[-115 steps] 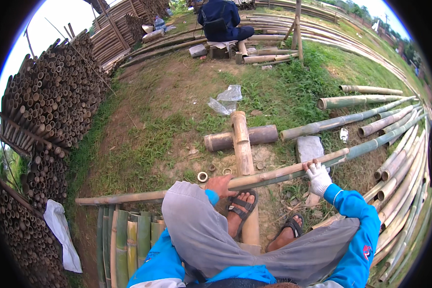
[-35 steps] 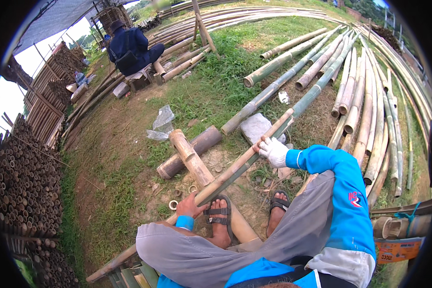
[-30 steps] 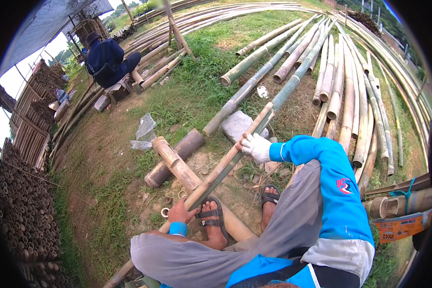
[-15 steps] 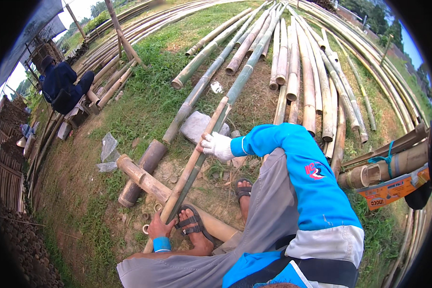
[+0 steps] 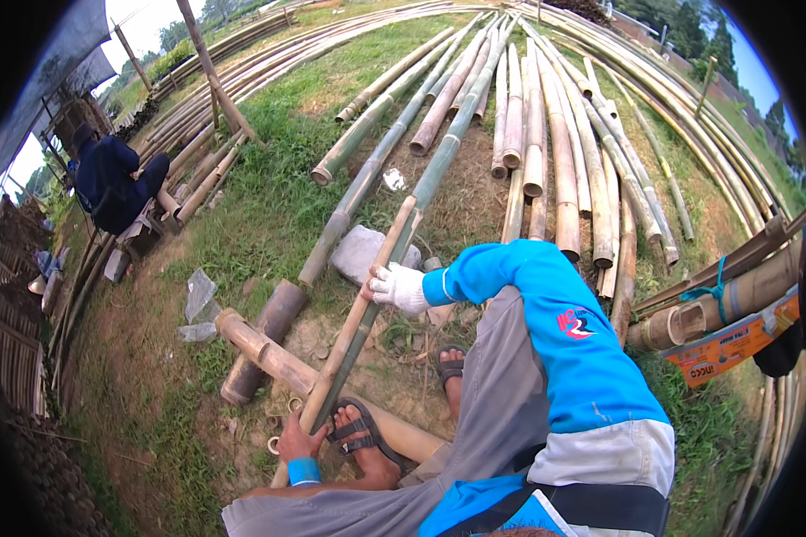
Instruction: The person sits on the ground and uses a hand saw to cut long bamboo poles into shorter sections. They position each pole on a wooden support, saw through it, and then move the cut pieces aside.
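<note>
A light brown length of bamboo [image 5: 355, 324] lies slantwise along a long green bamboo pole [image 5: 450, 148]. My right hand [image 5: 398, 287], in a white knitted glove, is closed around the brown length about midway. Near its lower end my bare left hand [image 5: 301, 440] grips the same length, beside my sandalled left foot [image 5: 356, 430]. Beneath them, a thick tan bamboo piece [image 5: 278, 352] crosses a short, dark bamboo log [image 5: 273, 331] on the ground. The fingertips of both hands are partly hidden.
Several bamboo poles [image 5: 564, 179] fan out ahead. A grey stone [image 5: 367, 252] sits beside the green pole. Clear plastic [image 5: 200, 295] lies on the grass at left. A seated person [image 5: 116, 183] is farther left. Tied bamboo and an orange saw-like item [image 5: 734, 347] stand at right.
The whole view has shifted slightly, with the ground things lower in the picture. Both hands keep their hold on the bamboo length, with little visible movement along it.
</note>
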A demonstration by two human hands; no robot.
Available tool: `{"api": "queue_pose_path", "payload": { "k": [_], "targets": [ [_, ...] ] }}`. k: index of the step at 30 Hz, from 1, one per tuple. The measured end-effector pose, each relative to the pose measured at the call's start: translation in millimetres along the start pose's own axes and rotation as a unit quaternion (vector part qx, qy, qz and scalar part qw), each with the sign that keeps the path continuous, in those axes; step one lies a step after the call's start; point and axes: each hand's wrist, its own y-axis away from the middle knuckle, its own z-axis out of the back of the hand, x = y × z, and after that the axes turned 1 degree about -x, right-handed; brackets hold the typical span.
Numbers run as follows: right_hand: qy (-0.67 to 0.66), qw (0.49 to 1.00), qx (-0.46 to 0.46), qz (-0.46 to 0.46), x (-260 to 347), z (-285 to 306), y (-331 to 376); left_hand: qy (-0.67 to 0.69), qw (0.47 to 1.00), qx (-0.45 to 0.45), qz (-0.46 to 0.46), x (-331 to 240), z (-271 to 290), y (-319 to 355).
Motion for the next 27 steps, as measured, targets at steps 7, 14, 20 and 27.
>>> {"api": "queue_pose_path", "payload": {
  "k": [7,14,20,27],
  "targets": [
    [-0.012,1.000,0.026,-0.001,2.3,4.6,-6.2,0.006,1.000,-0.003,0.010,-0.2,3.5,2.2],
    [-0.014,1.000,0.012,0.001,1.8,1.0,-2.7,-0.001,1.000,-0.003,0.012,0.9,1.7,2.2],
    [-0.025,0.999,0.027,0.002,0.6,-0.6,-2.9,0.005,1.000,-0.012,0.004,3.1,-0.3,2.5],
    [-0.024,0.999,0.021,-0.003,0.5,5.7,2.9,-0.004,1.000,-0.001,0.009,-4.5,3.3,1.0]
  ]
}}
